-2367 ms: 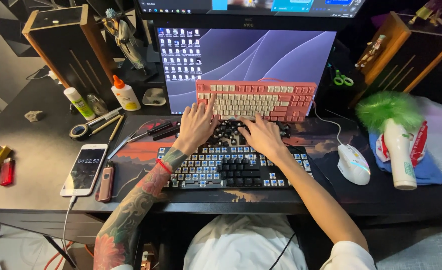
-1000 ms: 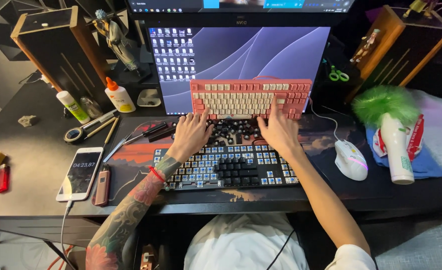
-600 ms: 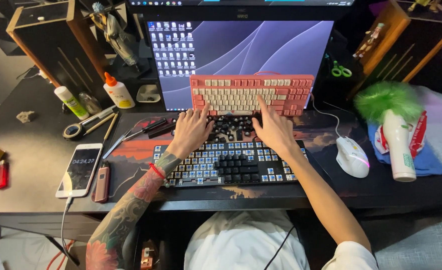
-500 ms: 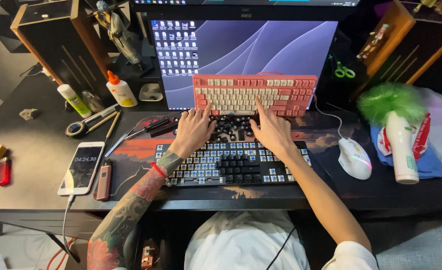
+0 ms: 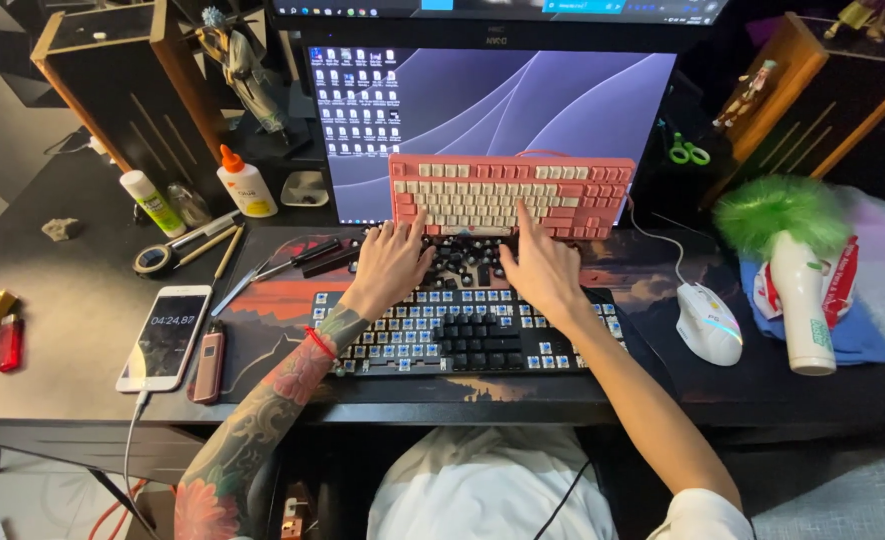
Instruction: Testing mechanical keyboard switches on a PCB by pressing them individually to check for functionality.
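Head view: cluttered black desk (image 5: 83,300).

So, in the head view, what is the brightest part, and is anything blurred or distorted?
Head view: the monitor glows brightest; the desk around it is dim. The hands and the dark keyboard look sharp. Straight edges bend near the frame sides, as with a wide lens.

Dark, near-black desk (image 5: 73,300) seen from above, spanning the whole width. Tall wooden speaker cabinets with black fronts at the back left (image 5: 128,85) and back right (image 5: 813,95), both angled inward. Between them, a lit monitor (image 5: 493,115) with a blue-violet wave wallpaper, brightest light source in the dim scene. Pale floor (image 5: 23,500) visible at lower left, red cable (image 5: 113,510) trailing across it.
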